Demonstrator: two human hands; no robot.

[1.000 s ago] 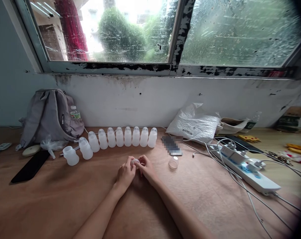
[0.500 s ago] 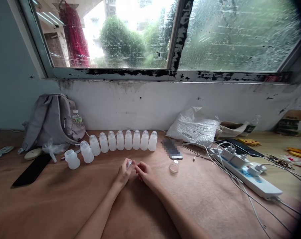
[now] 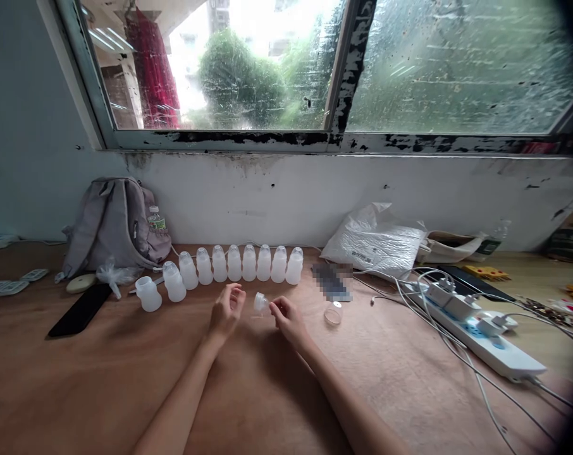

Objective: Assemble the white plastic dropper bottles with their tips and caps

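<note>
A brown wooden table (image 3: 101,379) runs under a rain-streaked window (image 3: 277,63), with a row of white plastic bottles (image 3: 241,263) across the middle of the frame. Just below the row, the right hand (image 3: 289,320) pinches a small clear cap (image 3: 260,303) at its fingertips. The left hand (image 3: 226,312) is just left of it, fingers loosely curled, holding nothing.

A wooden table (image 3: 101,379) is carrying a row of white bottles (image 3: 234,264), a backpack (image 3: 113,224), a power strip (image 3: 476,332) and a black phone (image 3: 80,309).
</note>
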